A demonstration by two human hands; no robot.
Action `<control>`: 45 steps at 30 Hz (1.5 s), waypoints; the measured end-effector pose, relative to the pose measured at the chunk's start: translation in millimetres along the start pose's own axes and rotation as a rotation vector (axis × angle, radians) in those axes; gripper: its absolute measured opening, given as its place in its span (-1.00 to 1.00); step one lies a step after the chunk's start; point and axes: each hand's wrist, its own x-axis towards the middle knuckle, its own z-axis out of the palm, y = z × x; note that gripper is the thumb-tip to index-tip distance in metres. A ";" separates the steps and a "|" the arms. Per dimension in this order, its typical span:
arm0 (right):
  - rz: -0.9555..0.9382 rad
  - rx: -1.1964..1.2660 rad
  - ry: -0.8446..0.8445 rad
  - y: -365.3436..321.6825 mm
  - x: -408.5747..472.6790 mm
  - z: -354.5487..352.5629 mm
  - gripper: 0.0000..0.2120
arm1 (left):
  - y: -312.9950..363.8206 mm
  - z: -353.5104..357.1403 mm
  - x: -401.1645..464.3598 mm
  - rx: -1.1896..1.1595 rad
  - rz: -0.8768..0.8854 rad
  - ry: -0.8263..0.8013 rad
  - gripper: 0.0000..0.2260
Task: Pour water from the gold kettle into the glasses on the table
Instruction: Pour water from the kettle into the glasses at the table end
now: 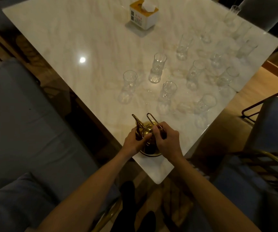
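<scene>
Sitting at the near corner of the bench (68, 39): gold kettle (147, 131), upright, spout away. Both hands on it: left hand (135, 141) curled round the spout side, right hand (166, 141) pinching the wire handle. Glasses (157, 70) clustered just beyond, upright, near the tissue box (143, 15).

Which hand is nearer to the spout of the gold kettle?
Left. The left hand touches the gold kettle right beside its spout; the right hand grips the handle side, farther away.
</scene>
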 end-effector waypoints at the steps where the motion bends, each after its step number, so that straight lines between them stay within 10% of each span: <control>1: 0.006 0.017 0.016 -0.7 0.6 0.7 -0.80 | -1.4 -0.7 1.1 -0.011 -0.018 -0.002 -0.46; 10: -0.024 0.080 0.127 2.0 0.4 2.0 -0.90 | -14.1 1.8 6.8 -0.110 -0.113 0.034 -0.05; 45: -0.313 0.246 0.251 -126.6 98.7 -103.4 -0.76 | 151.6 -19.5 3.1 -0.190 0.228 0.379 -0.43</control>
